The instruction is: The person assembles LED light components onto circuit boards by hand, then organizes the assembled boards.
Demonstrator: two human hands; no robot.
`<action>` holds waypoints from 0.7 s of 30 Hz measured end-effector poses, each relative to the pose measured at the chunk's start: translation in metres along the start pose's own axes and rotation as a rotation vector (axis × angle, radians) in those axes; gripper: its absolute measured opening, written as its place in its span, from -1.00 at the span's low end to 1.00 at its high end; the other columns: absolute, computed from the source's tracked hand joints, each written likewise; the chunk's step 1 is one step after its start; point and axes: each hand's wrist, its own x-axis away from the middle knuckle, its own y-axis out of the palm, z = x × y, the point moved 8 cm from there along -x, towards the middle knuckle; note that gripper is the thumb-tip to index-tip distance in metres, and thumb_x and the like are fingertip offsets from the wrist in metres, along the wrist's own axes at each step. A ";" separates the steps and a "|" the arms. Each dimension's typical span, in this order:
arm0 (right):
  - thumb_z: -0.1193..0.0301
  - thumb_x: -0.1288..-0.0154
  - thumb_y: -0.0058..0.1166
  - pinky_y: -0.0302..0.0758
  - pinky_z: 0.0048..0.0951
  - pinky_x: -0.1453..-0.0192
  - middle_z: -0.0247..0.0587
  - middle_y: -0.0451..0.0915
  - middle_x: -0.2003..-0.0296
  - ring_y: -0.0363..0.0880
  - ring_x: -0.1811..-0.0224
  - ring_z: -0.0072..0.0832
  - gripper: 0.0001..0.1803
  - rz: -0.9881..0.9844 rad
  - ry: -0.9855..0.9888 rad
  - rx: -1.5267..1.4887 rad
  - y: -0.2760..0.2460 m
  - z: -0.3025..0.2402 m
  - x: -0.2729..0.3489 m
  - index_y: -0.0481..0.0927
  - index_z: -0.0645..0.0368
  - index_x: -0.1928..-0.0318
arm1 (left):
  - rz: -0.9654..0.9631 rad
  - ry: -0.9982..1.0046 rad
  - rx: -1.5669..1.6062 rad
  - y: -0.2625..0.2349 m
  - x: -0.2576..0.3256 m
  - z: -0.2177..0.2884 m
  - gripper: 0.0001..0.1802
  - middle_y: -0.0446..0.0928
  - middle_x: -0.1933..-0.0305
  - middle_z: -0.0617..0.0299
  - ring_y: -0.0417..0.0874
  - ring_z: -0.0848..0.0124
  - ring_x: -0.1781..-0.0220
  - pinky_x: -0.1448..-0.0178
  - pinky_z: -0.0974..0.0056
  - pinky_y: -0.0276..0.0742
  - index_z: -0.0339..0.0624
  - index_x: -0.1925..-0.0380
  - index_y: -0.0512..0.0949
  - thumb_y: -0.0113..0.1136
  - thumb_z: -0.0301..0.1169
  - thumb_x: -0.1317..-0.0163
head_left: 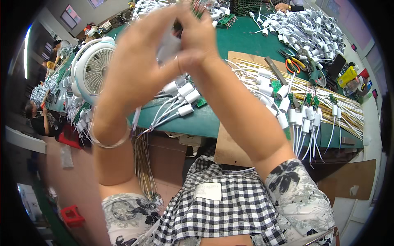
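Both my hands are raised close in front of the view, above the green table (197, 121), and smeared by motion. My left hand (141, 53), with a clear bangle (110, 143) at the wrist, has its thumb stretched apart from its fingers. Its thumb tip meets or overlaps my right hand (200, 39); whether they touch, I cannot tell. My right hand's fingers are blurred and partly hidden at the top edge. No held thing can be made out in either. Behind and below them lie white lamp sockets (185, 95) with white wires and small green circuit boards (201, 102).
A white fan (93, 67) stands at the left. To the right lie bundled wires (344, 117), more sockets (305, 121), orange-handled pliers (292, 65) and a yellow bottle (347, 76). A large socket heap (308, 30) fills the back right, near another person's hand (282, 7).
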 end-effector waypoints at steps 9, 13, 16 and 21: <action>0.38 0.00 0.25 0.45 -0.31 0.25 -0.14 0.46 0.20 0.44 0.19 -0.39 -0.42 0.198 0.583 0.599 -0.122 0.140 0.008 0.28 0.14 -0.04 | 0.092 -0.396 -0.231 0.150 0.161 -0.115 0.05 -0.12 -0.45 -0.04 -0.04 -0.09 -0.43 -0.35 -0.16 -0.11 -0.06 -0.37 -0.09 0.29 -0.06 0.05; 0.31 0.03 0.28 0.36 -0.28 -0.12 0.01 0.17 -0.19 0.35 -0.10 -0.25 -0.09 0.061 0.303 0.993 -0.119 0.064 0.016 0.06 0.15 -0.31 | 0.081 -0.373 -0.240 0.145 0.135 -0.144 0.08 -0.11 -0.45 0.00 -0.08 -0.01 -0.46 -0.31 -0.33 -0.14 0.03 -0.37 -0.12 0.33 -0.06 0.09; 0.24 0.00 0.23 0.20 -0.24 -0.29 0.09 0.17 -0.20 0.15 -0.28 -0.12 -0.21 -0.244 -0.026 1.180 -0.151 -0.049 0.056 0.21 0.25 -0.22 | 0.062 -0.348 -0.195 0.161 0.129 -0.120 0.09 -0.14 -0.45 0.00 -0.10 0.01 -0.46 -0.32 -0.32 -0.17 0.04 -0.37 -0.13 0.33 -0.08 0.10; 0.23 -0.06 0.18 0.35 -0.20 -0.02 -0.12 0.48 0.13 0.45 0.06 -0.19 -0.53 0.062 0.000 1.870 -0.231 -0.201 0.128 0.47 0.17 0.03 | -0.180 -0.412 -0.162 0.146 0.135 -0.113 0.12 -0.16 -0.47 0.05 -0.19 0.04 -0.49 -0.37 -0.26 -0.29 0.04 -0.39 -0.14 0.30 -0.01 0.11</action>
